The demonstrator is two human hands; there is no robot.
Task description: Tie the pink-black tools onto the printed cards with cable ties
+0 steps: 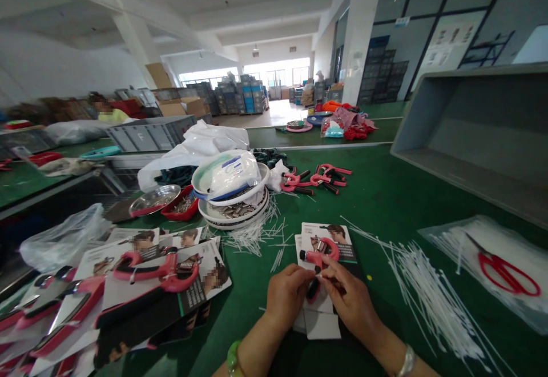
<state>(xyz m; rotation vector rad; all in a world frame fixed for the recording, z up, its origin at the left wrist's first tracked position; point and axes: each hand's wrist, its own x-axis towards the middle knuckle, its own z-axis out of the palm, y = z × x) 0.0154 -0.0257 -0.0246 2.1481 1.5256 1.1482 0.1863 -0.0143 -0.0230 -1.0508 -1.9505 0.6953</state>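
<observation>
Grip (pixel 313 258) before us lies on its card (pixel 347 253), perhaps for steadiness; over it our left hand (pixel 289 292) and right hand (pixel 350 294) pinch, apparently on a tie (pixel 319 275). More ties (pixel 443 303) lie rightward, seemingly for reach; spare grips (pixel 319 179) beyond.

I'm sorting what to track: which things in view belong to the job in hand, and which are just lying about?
Seem part of the job:
pink grip between left hand and right hand
printed card beneath it
loose white ties
red scissors, probably

Seem just lying about:
grey bin
crumpled clear bag
white plastic sheeting
</observation>
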